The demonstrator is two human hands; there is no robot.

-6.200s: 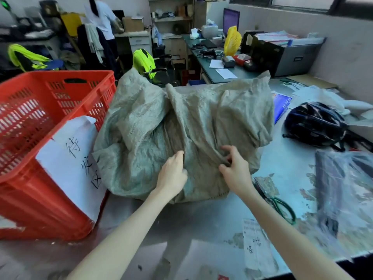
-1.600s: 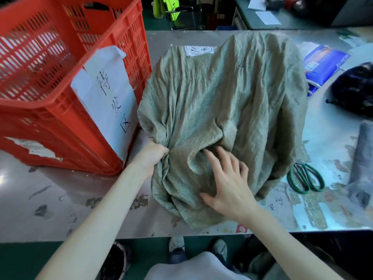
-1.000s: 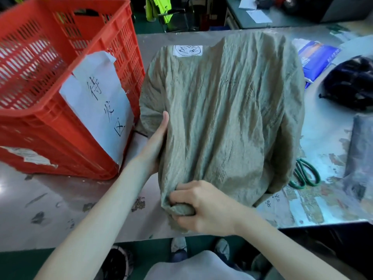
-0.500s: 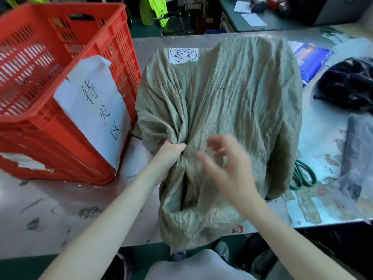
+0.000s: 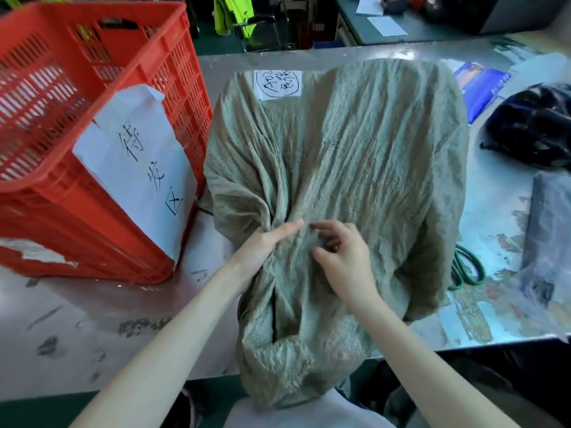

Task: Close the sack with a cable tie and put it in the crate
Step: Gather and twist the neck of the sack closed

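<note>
A crumpled grey-green woven sack lies on the metal table, its open end hanging over the near edge toward me. A white label with handwriting sits at its far end. My left hand grips the gathered fabric at the sack's neck from the left. My right hand rests on the same gathers from the right, fingers curled and pinching the cloth. The red plastic crate stands to the left, empty as far as I see, with a white paper sign taped on its side. No cable tie is visible.
Green-handled scissors lie right of the sack, partly under it. A black helmet and a blue booklet sit at the far right. A grey plastic bag lies near the right edge. The table's near edge runs below my forearms.
My right hand came down from the air onto the gathered neck beside my left hand. The sack's open end has slid further over the table's near edge.
</note>
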